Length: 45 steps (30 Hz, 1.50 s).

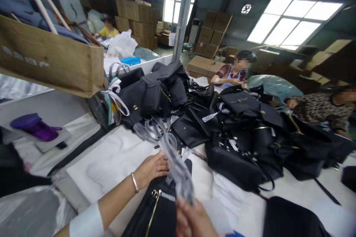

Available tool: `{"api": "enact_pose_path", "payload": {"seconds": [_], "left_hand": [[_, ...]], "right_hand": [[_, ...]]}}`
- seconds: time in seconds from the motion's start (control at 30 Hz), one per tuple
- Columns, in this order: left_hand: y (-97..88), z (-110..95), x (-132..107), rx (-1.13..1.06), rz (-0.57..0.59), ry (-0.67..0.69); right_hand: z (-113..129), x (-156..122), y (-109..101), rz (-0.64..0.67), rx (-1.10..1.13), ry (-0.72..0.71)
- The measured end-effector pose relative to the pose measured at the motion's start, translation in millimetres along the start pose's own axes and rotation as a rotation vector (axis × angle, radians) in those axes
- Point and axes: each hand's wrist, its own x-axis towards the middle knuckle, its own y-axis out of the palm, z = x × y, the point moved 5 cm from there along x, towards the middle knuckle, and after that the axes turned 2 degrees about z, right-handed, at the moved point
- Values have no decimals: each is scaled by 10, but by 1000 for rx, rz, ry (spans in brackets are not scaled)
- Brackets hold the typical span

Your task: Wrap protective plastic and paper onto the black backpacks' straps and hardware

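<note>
A black bag (164,211) with a gold zipper lies on the white table in front of me. My right hand (191,216), blurred, is closed around the lower end of a strap wrapped in clear plastic (178,166). This strap runs up over the bag, and its looped far end lies towards the pile. At the bag's upper end is my left hand (152,170), its fingers stretched out beside the wrapped strap. Part of the left fingertips is hidden behind the plastic.
A big pile of black bags (191,127) covers the far side of the table (108,159). At upper left hangs a brown tote (50,55); below it is a purple cup (36,126). Two people (233,70) work beyond the pile, another farther back. A black piece (292,218) lies lower right.
</note>
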Motion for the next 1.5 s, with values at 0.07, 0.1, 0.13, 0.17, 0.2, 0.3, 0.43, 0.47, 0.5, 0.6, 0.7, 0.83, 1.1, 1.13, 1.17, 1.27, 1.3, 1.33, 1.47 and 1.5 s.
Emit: {"api": "enact_pose_path", "payload": {"seconds": [0.07, 0.1, 0.13, 0.17, 0.2, 0.3, 0.43, 0.47, 0.5, 0.6, 0.7, 0.83, 1.1, 1.13, 1.17, 1.27, 1.3, 1.33, 1.47, 1.5], "left_hand": [[-345, 137, -92, 242, -63, 8], [-515, 208, -147, 371, -120, 20], [-673, 286, -208, 474, -181, 27], [-809, 371, -275, 549, -231, 27], [-916, 458, -347, 606, -265, 31], [-1054, 699, -568, 787, -261, 94], [-1016, 976, -741, 1077, -149, 179], [-1003, 1037, -744, 1122, -129, 184], [-990, 1092, -732, 1158, -113, 185], [-954, 1197, -645, 1221, -94, 190], [-922, 1229, -546, 1271, -58, 196], [-926, 1230, -480, 1328, -49, 193], [-710, 1138, -618, 1503, -187, 385], [-640, 1109, -655, 1516, -184, 438], [-575, 1083, -689, 1517, -166, 474], [-497, 1002, -759, 1442, -160, 444], [-512, 970, -776, 1398, -193, 403], [-531, 938, -794, 1357, -228, 370], [-498, 881, -815, 1391, -205, 348], [-478, 884, -802, 1434, -203, 349]], "right_hand": [[406, 184, -416, -174, 36, -82], [648, 301, -623, -234, -15, -145], [899, 426, -832, -305, -115, -222], [1140, 544, -1045, -413, -261, -301], [1354, 644, -1248, -560, -474, -361], [1647, 857, -1700, -849, -874, -360], [1408, 738, -1919, -956, -1182, -331], [1275, 647, -1921, -951, -1283, -304], [1125, 535, -1921, -940, -1367, -269], [641, 106, -1964, -934, -1445, -162], [140, -309, -2035, -940, -1490, -11], [-487, -600, -2003, -915, -1577, 198], [-1116, -493, -1794, -967, -1544, 239], [-1162, -477, -1808, -973, -1489, 241], [-1207, -472, -1833, -982, -1419, 249], [-1286, -519, -1917, -1003, -1226, 241], [-1273, -549, -1932, -999, -1201, 213], [-1231, -587, -1936, -995, -1197, 168], [-834, -754, -1822, -1010, -1196, -78], [-708, -775, -1757, -1007, -1172, -131]]}}
